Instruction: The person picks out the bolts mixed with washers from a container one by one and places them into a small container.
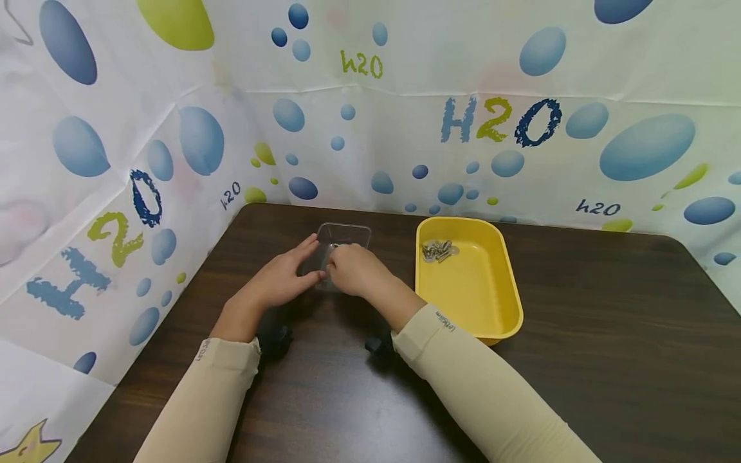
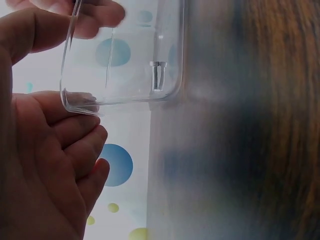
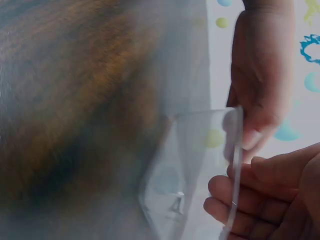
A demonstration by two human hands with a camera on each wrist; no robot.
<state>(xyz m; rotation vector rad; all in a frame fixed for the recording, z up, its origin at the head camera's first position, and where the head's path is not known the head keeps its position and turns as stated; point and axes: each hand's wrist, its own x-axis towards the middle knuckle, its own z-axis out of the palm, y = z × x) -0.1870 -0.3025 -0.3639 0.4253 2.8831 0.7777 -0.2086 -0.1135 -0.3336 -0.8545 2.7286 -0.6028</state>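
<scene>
A clear plastic box (image 1: 353, 229) stands on the table, partly covered by both hands. Along its left side rests my left hand (image 1: 283, 276), its thumb and extended fingers touching the rim area. My right hand (image 1: 356, 267) reaches into the box with fingers bent; the fingertips (image 3: 218, 189) show near the rim, but whether they pinch anything is hidden. Inside the box lies a small silver metal piece (image 2: 158, 76) with a wider head, also blurred in the right wrist view. Several small silver metal pieces (image 1: 440, 251) lie in the yellow tray (image 1: 471, 283).
The yellow tray stands close to the right of the box, beside my right forearm. A dark wood table (image 1: 602, 334) carries everything. White cloth (image 1: 405, 148) with blue and green drops hangs behind and at the left edge. Black wrist mounts (image 1: 274, 341) sit under the sleeves.
</scene>
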